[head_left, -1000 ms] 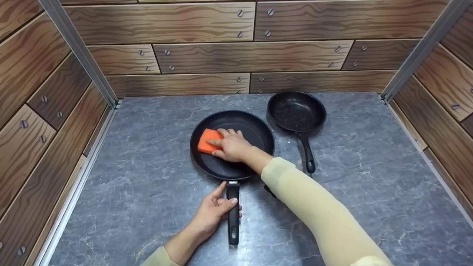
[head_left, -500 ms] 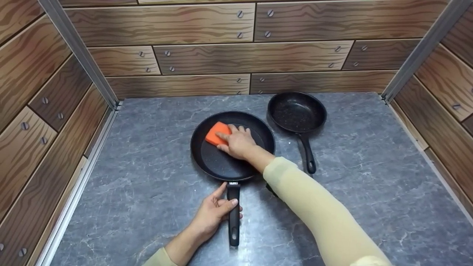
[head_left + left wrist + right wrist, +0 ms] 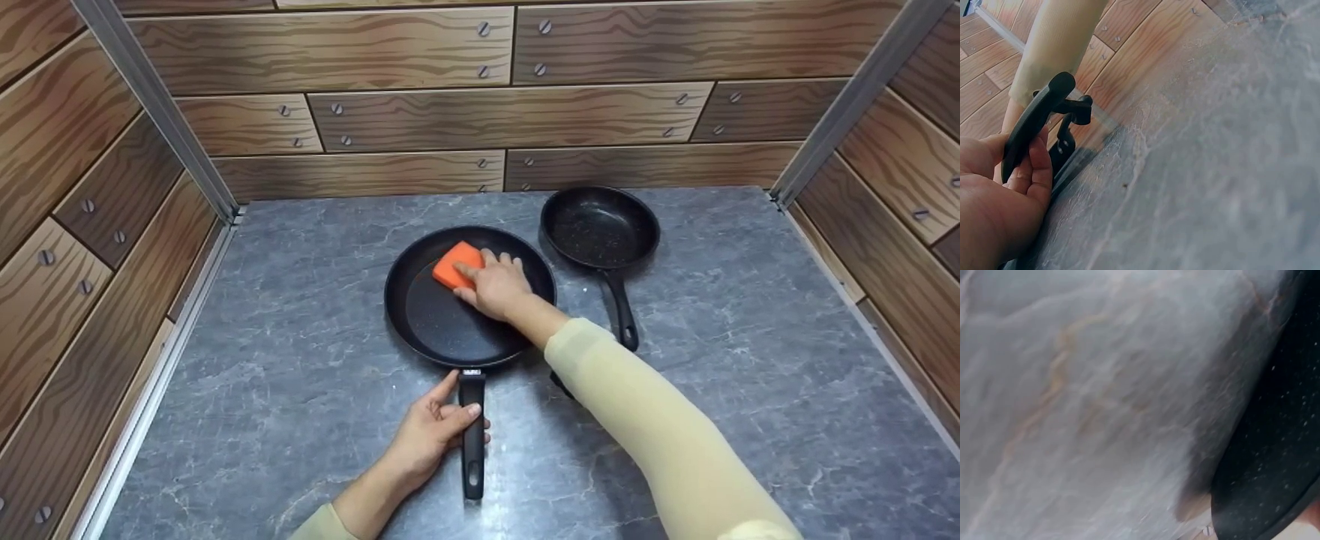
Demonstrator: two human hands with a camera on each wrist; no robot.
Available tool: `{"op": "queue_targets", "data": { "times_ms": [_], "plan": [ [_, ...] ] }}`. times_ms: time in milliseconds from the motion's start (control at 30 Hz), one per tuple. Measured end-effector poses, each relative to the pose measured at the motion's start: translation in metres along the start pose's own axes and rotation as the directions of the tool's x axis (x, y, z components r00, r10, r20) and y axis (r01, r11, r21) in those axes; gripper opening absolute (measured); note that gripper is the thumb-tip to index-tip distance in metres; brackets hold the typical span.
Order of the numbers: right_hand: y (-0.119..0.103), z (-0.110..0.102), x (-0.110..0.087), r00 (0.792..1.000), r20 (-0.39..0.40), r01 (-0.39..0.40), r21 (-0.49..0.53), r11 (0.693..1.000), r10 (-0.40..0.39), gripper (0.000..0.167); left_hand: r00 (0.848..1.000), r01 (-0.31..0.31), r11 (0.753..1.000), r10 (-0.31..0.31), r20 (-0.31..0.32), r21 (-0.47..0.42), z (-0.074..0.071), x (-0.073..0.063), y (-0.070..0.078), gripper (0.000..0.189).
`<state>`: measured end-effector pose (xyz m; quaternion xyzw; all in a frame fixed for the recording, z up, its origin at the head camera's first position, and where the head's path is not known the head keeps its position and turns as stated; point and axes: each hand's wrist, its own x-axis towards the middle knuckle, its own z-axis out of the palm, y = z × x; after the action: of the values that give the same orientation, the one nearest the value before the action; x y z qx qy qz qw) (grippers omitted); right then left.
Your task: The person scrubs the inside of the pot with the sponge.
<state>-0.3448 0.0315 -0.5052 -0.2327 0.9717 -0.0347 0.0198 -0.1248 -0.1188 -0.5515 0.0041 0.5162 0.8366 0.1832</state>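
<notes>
In the head view a large black frying pan (image 3: 439, 330) sits on the tabletop with its handle toward me. My left hand (image 3: 427, 431) grips the handle (image 3: 472, 450), thumb on top and fingertips showing on its far side. That left hand (image 3: 1005, 197) also shows in the left wrist view, curled round the handle (image 3: 1030, 126). Inside the pan my right hand (image 3: 501, 286) holds an orange sponge (image 3: 456, 264) against the base, index finger laid over it. In the right wrist view the pan's speckled side (image 3: 1275, 455) hides nearly all of the hand.
A smaller black frying pan (image 3: 600, 225) stands at the back right, handle pointing forward. A dark part (image 3: 561, 384) peeks out beneath the right sleeve. Wood-patterned walls (image 3: 420, 116) bound the grey marbled tabletop (image 3: 285, 337) at the back and both sides.
My right hand has moved the sponge from the pan's left side to the right and toward the back, across the base. The left hand and both pans stay put.
</notes>
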Motion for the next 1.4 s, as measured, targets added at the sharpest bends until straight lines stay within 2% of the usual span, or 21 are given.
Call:
{"op": "queue_targets", "data": {
  "times_ms": [367, 733, 1400],
  "plan": [
    [0.017, 0.002, -0.009, 0.999, -0.039, 0.003, -0.022, 1.0, -0.004, 0.059, 1.0, -0.003, 1.0, 0.003, 0.007, 0.001, 0.0, 0.001, 0.0, 0.094],
    [0.033, 0.0, -0.016, 0.994, -0.089, 0.06, -0.06, 0.996, -0.065, 0.056, 1.0, -0.003, 1.0, 0.003, 0.008, 0.021, 0.0, 0.001, 0.0, 0.093],
    [0.05, -0.012, -0.033, 0.994, 0.018, 0.109, -0.065, 0.992, -0.108, 0.057, 1.0, 0.006, 1.0, -0.006, 0.007, 0.009, 0.001, 0.0, 0.0, 0.093]
  ]
}}
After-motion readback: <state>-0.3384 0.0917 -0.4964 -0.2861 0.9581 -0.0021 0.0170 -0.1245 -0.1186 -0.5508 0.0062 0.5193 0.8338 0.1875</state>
